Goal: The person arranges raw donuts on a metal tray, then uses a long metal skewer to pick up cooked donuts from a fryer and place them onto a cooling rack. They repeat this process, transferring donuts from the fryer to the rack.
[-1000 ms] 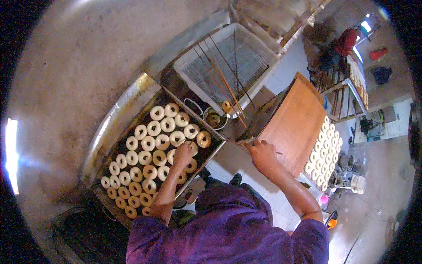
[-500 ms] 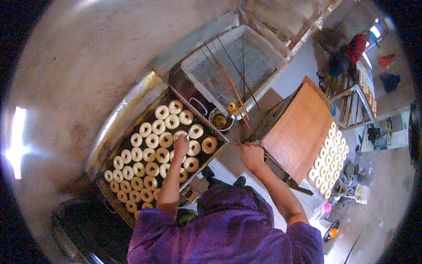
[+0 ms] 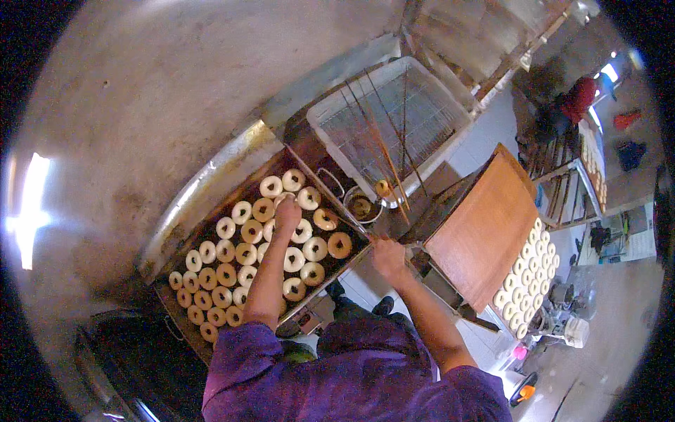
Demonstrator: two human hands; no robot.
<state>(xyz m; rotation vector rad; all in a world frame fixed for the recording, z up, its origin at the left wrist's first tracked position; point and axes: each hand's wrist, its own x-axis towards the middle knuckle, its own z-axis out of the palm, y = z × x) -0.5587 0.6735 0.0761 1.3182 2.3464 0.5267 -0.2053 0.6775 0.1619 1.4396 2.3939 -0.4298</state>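
Note:
Rows of ring doughnuts point(image 3: 225, 274), some pale and some light brown, lie in a wide rectangular metal vat point(image 3: 323, 292) to my left. My left hand point(image 3: 287, 213) reaches over the far part of the rows, with its fingers drawn together at a doughnut. What they pinch is hidden beneath the hand. By the vat's right corner, my right hand point(image 3: 388, 259) is closed. Something thin and dark shows at its fingertips, but I cannot make out what it is.
Beyond the vat stands a pale crate with a wire rack point(image 3: 394, 119), long sticks point(image 3: 383, 151) lying across it. A small pot point(image 3: 362, 207) sits beside it. To the right, a brown sheet point(image 3: 481, 228) covers part of a board of raw dough rings point(image 3: 527, 281). Another person point(image 3: 576, 98) is far right.
My left hand has shifted farther across the vat to another doughnut. My right hand has come left to the vat's corner. A couple of pale doughnuts now seem to show browner faces.

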